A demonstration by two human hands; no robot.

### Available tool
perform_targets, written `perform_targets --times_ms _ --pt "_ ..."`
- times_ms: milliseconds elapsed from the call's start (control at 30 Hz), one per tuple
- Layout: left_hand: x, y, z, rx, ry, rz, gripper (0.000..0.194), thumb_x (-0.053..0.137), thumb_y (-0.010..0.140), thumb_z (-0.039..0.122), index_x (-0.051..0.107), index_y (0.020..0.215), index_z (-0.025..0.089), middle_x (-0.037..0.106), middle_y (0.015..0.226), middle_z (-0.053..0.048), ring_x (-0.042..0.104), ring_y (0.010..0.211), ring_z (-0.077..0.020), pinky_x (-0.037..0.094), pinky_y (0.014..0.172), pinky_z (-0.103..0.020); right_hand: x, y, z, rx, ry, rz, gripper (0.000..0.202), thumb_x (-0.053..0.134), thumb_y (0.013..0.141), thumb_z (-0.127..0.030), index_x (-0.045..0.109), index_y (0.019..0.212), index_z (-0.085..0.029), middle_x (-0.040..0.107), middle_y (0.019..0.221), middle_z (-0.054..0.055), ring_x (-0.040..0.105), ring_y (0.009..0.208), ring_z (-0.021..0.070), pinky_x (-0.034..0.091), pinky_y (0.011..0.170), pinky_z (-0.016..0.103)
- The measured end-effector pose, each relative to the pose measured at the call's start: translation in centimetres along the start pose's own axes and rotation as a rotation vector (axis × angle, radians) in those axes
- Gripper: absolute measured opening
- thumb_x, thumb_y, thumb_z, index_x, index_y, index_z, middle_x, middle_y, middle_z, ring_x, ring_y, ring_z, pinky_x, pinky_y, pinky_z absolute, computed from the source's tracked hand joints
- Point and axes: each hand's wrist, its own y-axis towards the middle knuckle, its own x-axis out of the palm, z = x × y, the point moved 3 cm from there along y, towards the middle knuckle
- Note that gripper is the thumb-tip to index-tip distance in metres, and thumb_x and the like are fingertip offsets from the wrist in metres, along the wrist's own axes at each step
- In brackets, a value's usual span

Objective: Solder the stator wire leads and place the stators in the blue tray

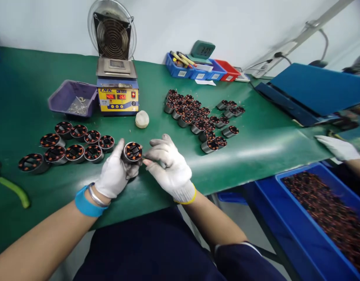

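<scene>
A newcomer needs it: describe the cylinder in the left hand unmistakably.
On the green table, find the yellow-fronted machine. Nearer the camera, the white-gloved left hand holds a metal cylinder, orange spots ringing its dark top. Similar cylinders stand to both sides; only this one is held.

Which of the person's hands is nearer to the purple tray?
Left. The left hand is in front of the purple tray and to its right; the right hand is farther to the right.

On my feed I have a green tabletop point(51, 191): a yellow-fronted unit point(119, 102) and a purple bin point(59, 100) toward its far edge, small trays point(174, 70) along that edge, metal cups point(92, 152) about midway, a green-handled tool point(14, 189) nearer the front edge.
</scene>
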Motion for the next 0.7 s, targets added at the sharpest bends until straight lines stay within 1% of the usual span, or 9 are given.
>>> perform_targets --times_ms 100,167,233,333,400,467,533,633,700 --pt "0.7 -0.7 0.4 0.025 -0.050 0.045 0.043 0.048 0.098 0.049 0.065 0.076 0.016 0.054 0.048 0.002 0.037 0.032 -0.0078 0.032 0.034 -0.021 -0.4 0.8 -0.3 -0.040 -0.038 0.011 0.007 0.062 0.093 -0.025 0.067 0.088 -0.023 0.073 0.086 0.002 0.070 0.107 0.0237 0.035 0.120 0.056" --pt "1.0 -1.1 0.8 0.031 -0.115 0.065 0.030 0.050 0.095 0.034 0.068 0.080 0.015 0.065 0.061 -0.002 0.054 0.043 -0.0114 0.043 0.041 -0.023 -1.2 1.8 -0.6 -0.029 -0.042 -0.007 0.009 0.061 0.093 -0.025 0.063 0.084 -0.022 0.072 0.087 0.004 0.071 0.105 0.0241 0.038 0.118 0.058" --pt "1.1 -1.3 1.3 0.103 -0.171 0.042 0.020 0.055 0.088 0.026 0.068 0.076 0.016 0.071 0.072 -0.004 0.067 0.062 -0.0170 0.055 0.055 -0.028 -2.1 3.2 -1.3 -0.051 -0.033 -0.080 0.012 0.061 0.093 -0.025 0.060 0.081 -0.023 0.072 0.089 0.005 0.071 0.104 0.0243 0.040 0.118 0.058" --pt "0.8 -1.0 1.5 0.187 -0.167 -0.031 0.030 0.063 0.085 0.039 0.060 0.063 0.019 0.068 0.068 -0.004 0.068 0.067 -0.0193 0.059 0.068 -0.033 -3.0 5.3 -3.1 -0.180 -0.048 -0.258 0.012 0.062 0.093 -0.025 0.058 0.081 -0.024 0.073 0.095 0.005 0.071 0.104 0.0247 0.043 0.118 0.057" --pt "0.7 -0.9 0.8 0.062 -0.046 -0.124 0.045 0.060 0.087 0.058 0.060 0.064 0.019 0.066 0.064 -0.004 0.064 0.059 -0.0191 0.056 0.060 -0.034 -3.3 6.3 -4.1 -0.266 -0.092 -0.328 0.010 0.063 0.092 -0.026 0.059 0.082 -0.025 0.073 0.099 0.006 0.070 0.105 0.0258 0.045 0.117 0.058" --pt "0.9 -1.2 0.0 -0.089 0.135 -0.250 0.055 0.055 0.086 0.071 0.063 0.070 0.019 0.065 0.060 -0.005 0.058 0.048 -0.0179 0.046 0.045 -0.030 -3.4 7.0 -4.4 -0.312 -0.140 -0.352 0.010 0.063 0.092 -0.027 0.060 0.082 -0.025 0.073 0.099 0.006 0.070 0.103 0.0266 0.045 0.117 0.060" --pt "1.1 -1.6 -0.1 -0.086 0.197 -0.298 0.046 0.063 0.083 0.064 0.065 0.073 0.019 0.063 0.058 -0.003 0.054 0.045 -0.0157 0.040 0.040 -0.027 -3.6 7.4 -4.3 -0.327 -0.181 -0.334 0.011 0.063 0.091 -0.027 0.059 0.081 -0.025 0.073 0.096 0.005 0.071 0.099 0.0269 0.044 0.116 0.062" --pt "0.9 -1.5 1.3 0.152 -0.077 -0.133 0.022 0.071 0.080 0.037 0.061 0.069 0.020 0.064 0.067 -0.001 0.063 0.063 -0.0158 0.055 0.059 -0.028 -3.8 7.9 -4.1 -0.340 -0.211 -0.314 0.013 0.063 0.092 -0.028 0.059 0.080 -0.025 0.072 0.091 0.005 0.071 0.098 0.0273 0.042 0.116 0.064" --pt "0.2 -1.1 2.1 0.290 -0.253 0.038 0.029 0.066 0.084 0.035 0.054 0.061 0.021 0.064 0.068 -0.001 0.067 0.072 -0.0162 0.059 0.073 -0.030 -3.9 8.2 -4.5 -0.357 -0.208 -0.321 0.013 0.063 0.092 -0.028 0.059 0.079 -0.026 0.072 0.091 0.005 0.071 0.101 0.0281 0.042 0.117 0.064"
